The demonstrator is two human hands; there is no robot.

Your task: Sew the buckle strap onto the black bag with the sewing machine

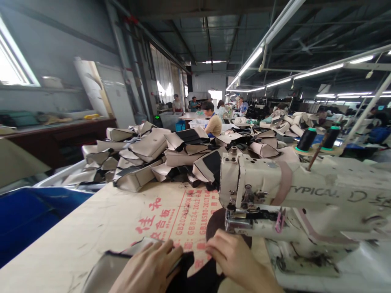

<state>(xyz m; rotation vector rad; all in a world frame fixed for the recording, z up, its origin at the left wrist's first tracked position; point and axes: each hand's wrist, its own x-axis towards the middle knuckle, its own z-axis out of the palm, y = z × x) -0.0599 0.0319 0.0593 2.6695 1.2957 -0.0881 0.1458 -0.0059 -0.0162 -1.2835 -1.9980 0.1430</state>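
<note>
At the bottom of the head view, my left hand [149,264] lies over a beige bag piece [102,270] with black edging, its fingers curled over the edge. My right hand [233,256] is bent over black fabric [206,276] that joins the piece, just in front of the sewing machine's head; its fingertips are closed on that fabric. Part of the fabric is hidden under both hands. The sewing machine [259,183] stands to the right, with a dark rounded part [215,224] beside its needle area.
A pile of beige and black bag pieces [146,146] covers the back of the plywood table [76,219]. Two black thread spools [306,139] stand behind the machine. Blue sheeting [39,215] hangs at the left. A co-worker [214,122] sits beyond the pile.
</note>
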